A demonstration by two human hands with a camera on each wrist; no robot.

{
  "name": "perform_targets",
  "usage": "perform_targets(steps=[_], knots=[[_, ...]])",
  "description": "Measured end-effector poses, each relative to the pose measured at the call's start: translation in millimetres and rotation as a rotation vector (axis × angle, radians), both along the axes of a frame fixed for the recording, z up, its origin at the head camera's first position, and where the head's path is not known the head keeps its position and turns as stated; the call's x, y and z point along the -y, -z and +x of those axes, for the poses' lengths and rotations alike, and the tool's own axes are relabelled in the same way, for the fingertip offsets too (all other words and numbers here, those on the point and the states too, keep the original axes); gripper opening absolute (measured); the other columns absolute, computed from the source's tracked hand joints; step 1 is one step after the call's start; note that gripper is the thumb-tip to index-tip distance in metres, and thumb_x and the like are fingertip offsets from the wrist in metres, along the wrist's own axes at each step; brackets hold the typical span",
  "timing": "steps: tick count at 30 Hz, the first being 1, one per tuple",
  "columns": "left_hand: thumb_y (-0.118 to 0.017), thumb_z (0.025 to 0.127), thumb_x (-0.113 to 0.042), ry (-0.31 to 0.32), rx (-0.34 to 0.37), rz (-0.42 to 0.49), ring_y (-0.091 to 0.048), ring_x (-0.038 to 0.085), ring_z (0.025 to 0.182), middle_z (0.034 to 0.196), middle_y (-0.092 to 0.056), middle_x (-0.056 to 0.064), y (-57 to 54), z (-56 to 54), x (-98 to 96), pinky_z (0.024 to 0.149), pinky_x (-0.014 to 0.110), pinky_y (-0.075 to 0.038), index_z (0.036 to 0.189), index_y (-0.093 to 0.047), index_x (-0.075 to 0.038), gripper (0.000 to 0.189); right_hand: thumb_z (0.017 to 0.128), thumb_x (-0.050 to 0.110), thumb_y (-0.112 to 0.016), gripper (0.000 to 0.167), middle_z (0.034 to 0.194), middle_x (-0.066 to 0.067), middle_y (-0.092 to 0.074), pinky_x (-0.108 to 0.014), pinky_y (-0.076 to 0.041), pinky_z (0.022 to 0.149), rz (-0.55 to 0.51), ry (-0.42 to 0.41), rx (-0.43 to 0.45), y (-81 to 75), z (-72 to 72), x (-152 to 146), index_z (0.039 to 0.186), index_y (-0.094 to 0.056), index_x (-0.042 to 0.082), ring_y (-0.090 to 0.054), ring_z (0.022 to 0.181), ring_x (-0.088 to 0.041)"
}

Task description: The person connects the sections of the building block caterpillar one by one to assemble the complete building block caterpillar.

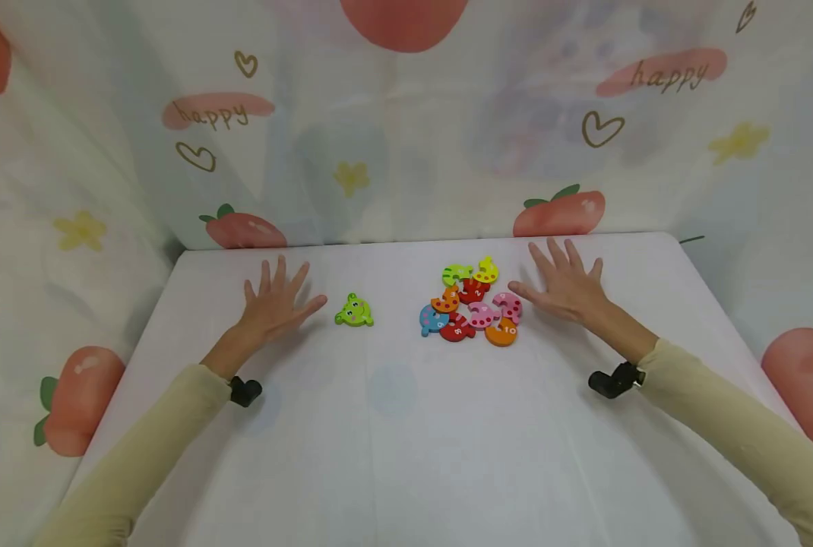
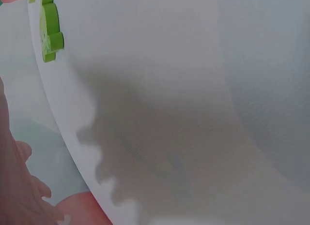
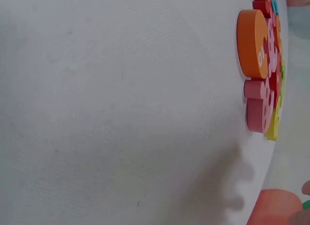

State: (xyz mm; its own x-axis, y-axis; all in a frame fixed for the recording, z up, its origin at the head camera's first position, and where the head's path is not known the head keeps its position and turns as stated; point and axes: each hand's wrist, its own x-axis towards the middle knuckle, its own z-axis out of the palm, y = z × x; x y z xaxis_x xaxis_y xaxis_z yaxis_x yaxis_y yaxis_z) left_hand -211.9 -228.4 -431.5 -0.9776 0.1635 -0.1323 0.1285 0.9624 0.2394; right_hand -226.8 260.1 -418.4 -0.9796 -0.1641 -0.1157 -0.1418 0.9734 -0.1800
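Observation:
My left hand [image 1: 272,305] is held over the white table with fingers spread, holding nothing. Just right of it lies a green animal-head piece [image 1: 355,311] with a smiling face; the left wrist view shows this green piece [image 2: 51,29] as a thick slab. My right hand [image 1: 567,285], also spread and holding nothing, is beside a cluster of colourful curved number pieces. Among them are an orange piece marked 10 [image 1: 501,332], a blue piece [image 1: 434,319], a yellow piece [image 1: 486,270] and a light green piece [image 1: 457,274]. The orange piece [image 3: 253,44] stands out in the right wrist view.
The table [image 1: 393,441] is covered in white cloth. Behind it hangs a printed curtain [image 1: 406,152] with strawberries, hearts and "happy" lettering. A black wrist mount [image 1: 245,391] sits under the left wrist, another black mount [image 1: 615,380] under the right.

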Motion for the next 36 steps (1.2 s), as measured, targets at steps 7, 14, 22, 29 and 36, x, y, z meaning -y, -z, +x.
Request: perform_targets(steps=[7, 14, 22, 29, 36], knots=[[-0.040, 0.090, -0.071, 0.010, -0.007, -0.009, 0.006, 0.048, 0.149, 0.163, 0.002, 0.020, 5.1, 3.8, -5.9, 0.109, 0.077, -0.006, 0.157, -0.014, -0.022, 0.087, 0.090, 0.063, -0.046, 0.090, 0.161, -0.025, -0.008, -0.083, -0.001, 0.102, -0.026, -0.016, -0.004, 2.7, 1.3, 3, 0.156, -0.014, 0.011, -0.003, 0.146, -0.050], [-0.043, 0.091, -0.067, 0.035, -0.003, 0.013, 0.006, 0.047, 0.149, 0.163, 0.002, 0.020, 5.4, 7.7, -13.3, 0.109, 0.076, -0.006, 0.157, -0.014, -0.022, 0.084, 0.090, 0.064, -0.045, 0.090, 0.161, -0.025, -0.008, -0.083, -0.001, 0.102, -0.024, -0.027, 0.019, 9.1, 4.3, 4, 0.156, -0.014, 0.011, -0.002, 0.146, -0.050], [-0.044, 0.094, -0.060, 0.113, -0.031, 0.046, 0.003, 0.044, 0.150, 0.164, -0.001, 0.015, 8.4, 6.8, -13.1, 0.113, 0.072, -0.007, 0.157, -0.012, -0.023, 0.079, 0.089, 0.065, -0.045, 0.091, 0.161, -0.025, -0.009, -0.082, -0.001, 0.103, -0.028, -0.031, 0.006, 9.3, 4.0, 3, 0.156, -0.014, 0.012, -0.004, 0.146, -0.050], [-0.048, 0.096, -0.055, 0.226, -0.060, 0.158, -0.007, 0.039, 0.151, 0.164, -0.010, 0.013, 12.5, 7.1, -14.0, 0.118, 0.062, -0.016, 0.157, -0.013, -0.022, 0.078, 0.089, 0.064, -0.047, 0.089, 0.160, -0.024, -0.016, -0.078, -0.004, 0.108, -0.053, -0.085, -0.030, 11.7, 4.3, 5, 0.155, -0.020, 0.011, -0.011, 0.147, -0.046], [-0.052, 0.096, -0.051, 0.271, 0.030, 0.288, -0.010, 0.033, 0.152, 0.165, -0.007, 0.005, 13.4, 10.1, -16.5, 0.118, 0.060, -0.020, 0.157, -0.011, -0.027, 0.077, 0.089, 0.054, -0.056, 0.084, 0.156, -0.025, -0.025, -0.073, -0.014, 0.111, -0.063, -0.134, -0.088, 11.9, 3.8, 10, 0.153, -0.027, 0.009, -0.022, 0.144, -0.045]])
